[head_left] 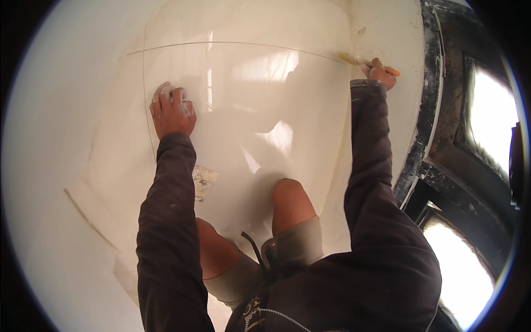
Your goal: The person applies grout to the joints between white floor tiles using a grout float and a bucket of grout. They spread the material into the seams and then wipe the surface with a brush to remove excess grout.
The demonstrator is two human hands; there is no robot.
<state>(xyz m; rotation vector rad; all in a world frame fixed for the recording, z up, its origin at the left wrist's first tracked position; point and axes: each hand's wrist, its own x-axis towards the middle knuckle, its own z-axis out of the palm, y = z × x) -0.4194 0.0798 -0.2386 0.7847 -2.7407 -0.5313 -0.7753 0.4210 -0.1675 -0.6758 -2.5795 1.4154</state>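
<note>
My right hand [379,75] grips a paintbrush [394,71] by its orange-ended handle, out at the far right. Its yellowish bristles [347,58] touch the surface where the thin joint between the floor tiles meets the foot of the wall. Farther left, my left hand [172,110] rests on the glossy cream tile [238,133] with its fingers bent. Whitish stuff shows on and between those fingers; what they hold, if anything, is not clear.
A flat, stained, pale piece [204,182] lies by my left forearm. My bare knees [294,205] are close behind. The cream wall [387,33] rises at the right, beside a dark, paint-spattered frame [423,105] with bright panes. A thin strip [88,218] lies at the left.
</note>
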